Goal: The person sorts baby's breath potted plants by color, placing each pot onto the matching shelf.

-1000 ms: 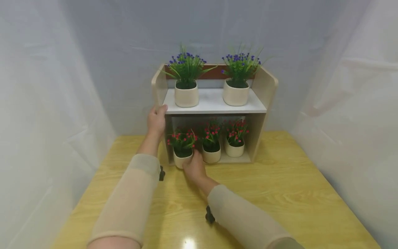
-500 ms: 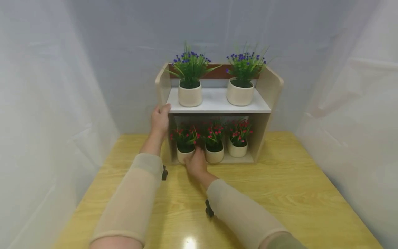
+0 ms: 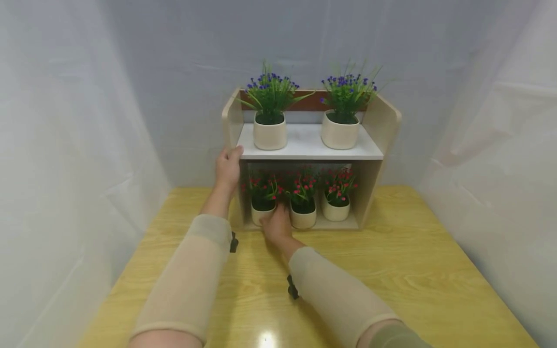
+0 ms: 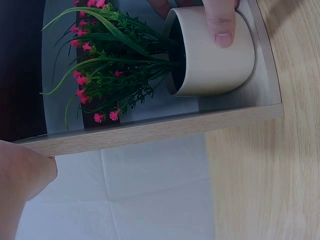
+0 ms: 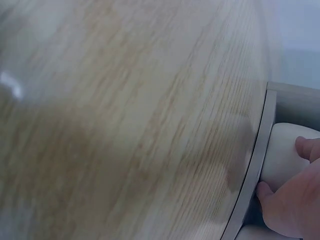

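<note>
My right hand (image 3: 277, 226) grips the leftmost pink-flowered potted plant (image 3: 263, 215) on the lower level of a small two-tier shelf (image 3: 311, 153). In the left wrist view, a thumb (image 4: 222, 25) presses the front of its cream pot (image 4: 212, 67), which stands upright inside the side panel (image 4: 155, 129). The right wrist view has my fingers and thumb on the pot (image 5: 282, 155), close to the shelf's front edge. My left hand (image 3: 228, 168) holds the shelf's left side, its thumb at the upper board's front corner.
Two more pink-flowered potted plants (image 3: 303, 219) (image 3: 336, 211) stand to the right on the lower level. Purple-flowered potted plants (image 3: 270, 135) (image 3: 341, 133) occupy the upper board. The shelf stands on a wood-grain table (image 3: 391, 270), with pale sheeting (image 3: 491, 159) around it.
My right hand has pushed the leftmost potted plant back, from overhanging the shelf's front edge to inside the lower level. My left hand keeps its hold. The head view has shifted slightly.
</note>
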Demonstrator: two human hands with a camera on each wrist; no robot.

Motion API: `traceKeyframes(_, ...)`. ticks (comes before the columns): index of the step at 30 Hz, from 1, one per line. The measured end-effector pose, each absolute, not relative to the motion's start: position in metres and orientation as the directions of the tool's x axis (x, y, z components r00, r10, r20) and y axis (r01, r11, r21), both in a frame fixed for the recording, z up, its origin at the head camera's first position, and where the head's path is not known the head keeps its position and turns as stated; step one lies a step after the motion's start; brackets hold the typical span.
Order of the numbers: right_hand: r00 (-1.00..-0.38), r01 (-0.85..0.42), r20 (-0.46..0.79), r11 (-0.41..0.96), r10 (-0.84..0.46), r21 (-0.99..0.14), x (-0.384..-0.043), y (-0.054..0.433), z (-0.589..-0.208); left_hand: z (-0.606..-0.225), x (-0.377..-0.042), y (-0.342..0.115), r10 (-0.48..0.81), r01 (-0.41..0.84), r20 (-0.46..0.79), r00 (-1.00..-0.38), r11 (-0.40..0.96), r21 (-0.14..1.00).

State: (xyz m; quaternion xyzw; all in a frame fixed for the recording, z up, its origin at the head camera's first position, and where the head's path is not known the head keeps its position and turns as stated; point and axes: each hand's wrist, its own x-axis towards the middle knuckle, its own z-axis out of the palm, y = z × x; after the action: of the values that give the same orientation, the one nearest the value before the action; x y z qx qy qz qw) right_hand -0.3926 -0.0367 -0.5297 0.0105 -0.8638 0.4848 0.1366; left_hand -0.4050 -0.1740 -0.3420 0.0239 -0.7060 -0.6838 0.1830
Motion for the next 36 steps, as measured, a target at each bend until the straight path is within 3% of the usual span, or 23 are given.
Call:
traceKeyframes(6, -0.946, -0.174, 0.304, 0.614, 0.114, -0.77, -0.39, -0.036, -0.525, -0.342, -0.405, -0.173, -0.286, 0.213, 0.223, -0.932, 0.066, 0.975)
traceKeyframes(16, -0.968, -0.112, 0.23, 0.654, 0.098, -0.748, -0.373, -0.034, -0.506, -0.344, -0.405, -0.172, -0.267, 0.219, 0.226, -0.937, 0.056, 0.974)
traceKeyframes(29, -0.987, -0.12, 0.16, 0.608, 0.011, -0.785, -0.41, -0.03, -0.539, -0.348, -0.413, -0.175, -0.268, 0.191, 0.216, -0.939, 0.118, 0.975)
traceKeyframes(36, -0.979, -0.167, 0.062, 0.583, -0.196, -0.795, -0.35, -0.016, -0.456, -0.347, -0.413, -0.18, -0.314, 0.147, 0.209, -0.926, 0.209, 0.967)
